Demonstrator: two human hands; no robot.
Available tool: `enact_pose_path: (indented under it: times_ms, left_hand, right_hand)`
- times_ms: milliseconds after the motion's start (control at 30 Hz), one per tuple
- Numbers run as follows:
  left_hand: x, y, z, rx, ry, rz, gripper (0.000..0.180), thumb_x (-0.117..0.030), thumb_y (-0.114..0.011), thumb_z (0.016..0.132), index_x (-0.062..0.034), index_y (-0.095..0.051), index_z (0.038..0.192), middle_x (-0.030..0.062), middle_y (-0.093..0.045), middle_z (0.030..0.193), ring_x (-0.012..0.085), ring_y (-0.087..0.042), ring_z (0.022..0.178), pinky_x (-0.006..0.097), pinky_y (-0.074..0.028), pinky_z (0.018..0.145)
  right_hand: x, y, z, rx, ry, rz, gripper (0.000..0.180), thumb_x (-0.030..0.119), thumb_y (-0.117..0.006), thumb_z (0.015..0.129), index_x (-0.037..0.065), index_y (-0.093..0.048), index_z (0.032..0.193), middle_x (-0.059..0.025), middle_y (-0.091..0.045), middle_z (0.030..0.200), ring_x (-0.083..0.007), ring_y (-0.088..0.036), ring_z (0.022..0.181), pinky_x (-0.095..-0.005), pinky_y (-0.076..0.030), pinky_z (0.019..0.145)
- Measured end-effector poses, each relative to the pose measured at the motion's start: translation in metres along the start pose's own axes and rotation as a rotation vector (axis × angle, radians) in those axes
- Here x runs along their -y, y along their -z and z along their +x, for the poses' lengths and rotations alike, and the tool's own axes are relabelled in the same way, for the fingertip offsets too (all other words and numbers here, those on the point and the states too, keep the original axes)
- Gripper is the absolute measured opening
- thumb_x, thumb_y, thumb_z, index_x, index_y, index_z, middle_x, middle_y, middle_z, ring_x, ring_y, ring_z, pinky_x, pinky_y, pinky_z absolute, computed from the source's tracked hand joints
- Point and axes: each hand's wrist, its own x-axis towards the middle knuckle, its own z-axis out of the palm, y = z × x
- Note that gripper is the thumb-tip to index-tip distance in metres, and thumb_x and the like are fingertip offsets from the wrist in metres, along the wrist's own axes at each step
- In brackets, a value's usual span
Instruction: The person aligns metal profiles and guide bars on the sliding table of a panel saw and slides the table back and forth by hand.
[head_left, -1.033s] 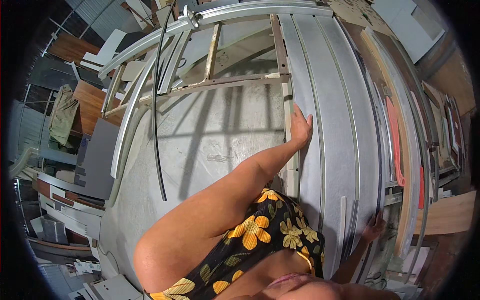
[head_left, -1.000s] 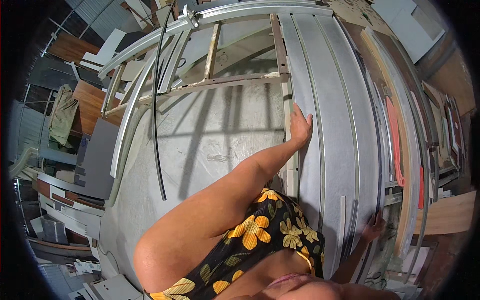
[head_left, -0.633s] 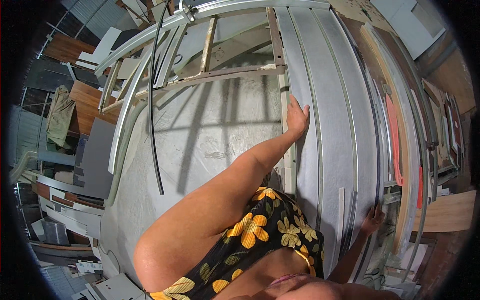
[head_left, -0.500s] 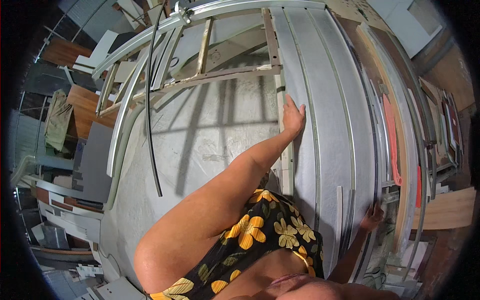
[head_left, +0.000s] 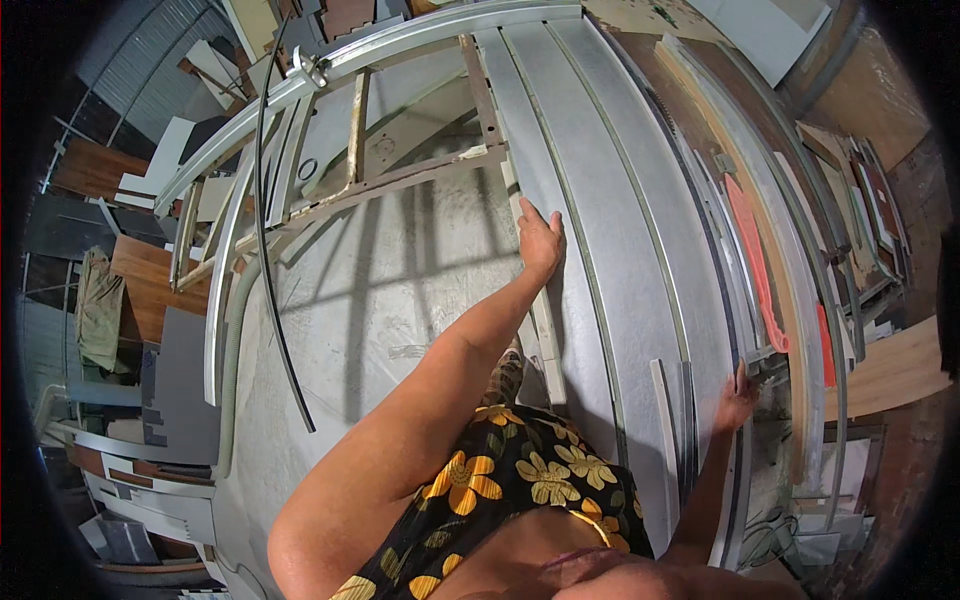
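Pressing flat on the grey sliding table [head_left: 610, 250] of a panel saw, the left hand [head_left: 540, 240] rests open, fingers together, at the table's left edge beside a pale wooden strip [head_left: 545, 340]. The right hand [head_left: 738, 395] lies low near the saw's red blade guard [head_left: 755, 270]; whether its fingers grip anything cannot be told. Judged from this, positioning is under way and no panel is loaded on the table yet. Count: two hands, one sliding table, one red guard, one pale strip, one black hose [head_left: 270, 250].
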Motion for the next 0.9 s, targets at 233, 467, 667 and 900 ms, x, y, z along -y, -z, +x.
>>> enact_pose_path:
  times_ms: [233, 467, 667, 900]
  left_hand:
    - [0.007, -0.008, 0.01, -0.036, 0.0, 0.08, 0.076, -0.037, -0.056, 0.092, -0.001, -0.018, 0.146, 0.0306, -0.05, 0.12, 0.0458, -0.055, 0.105, 0.05, -0.047, 0.088]
    - [0.016, -0.014, 0.022, -0.161, -0.213, 0.263, 0.075, -0.031, -0.063, 0.087, 0.0027, -0.026, 0.143, 0.0299, -0.049, 0.123, 0.0444, -0.049, 0.114, 0.049, -0.041, 0.094]
    - [-0.063, -0.033, -0.016, -0.156, -0.679, -0.055, 0.061, -0.006, -0.061, 0.08, 0.0003, -0.039, 0.136, 0.0268, -0.049, 0.127, 0.043, -0.046, 0.115, 0.048, -0.038, 0.101]
    - [-0.13, -0.109, -0.097, 0.519, -0.993, -0.084, 0.063, -0.009, -0.067, 0.079, -0.0138, -0.044, 0.137, 0.0262, -0.038, 0.142, 0.0426, -0.042, 0.128, 0.046, -0.038, 0.106]
  right_hand:
    - [0.026, 0.012, 0.013, -0.042, 0.033, 0.113, 0.041, 0.018, -0.06, 0.09, 0.016, -0.058, 0.131, -0.0147, -0.059, 0.098, -0.0325, -0.054, 0.093, -0.0471, -0.042, 0.087]
    - [0.034, 0.02, 0.021, 0.005, -0.028, 0.182, 0.049, 0.009, -0.067, 0.084, 0.016, -0.057, 0.132, -0.0109, -0.054, 0.094, -0.0293, -0.052, 0.092, -0.044, -0.043, 0.087]
    - [0.046, 0.043, 0.02, 0.096, -0.013, 0.13, 0.057, 0.007, -0.066, 0.084, 0.012, -0.05, 0.138, -0.0121, -0.05, 0.102, -0.0296, -0.05, 0.099, -0.0433, -0.042, 0.091]
    - [-0.013, 0.045, -0.036, 0.112, 0.047, 0.136, 0.053, 0.009, -0.062, 0.087, 0.009, -0.049, 0.138, -0.0141, -0.053, 0.106, -0.0315, -0.051, 0.1, -0.0439, -0.041, 0.093]
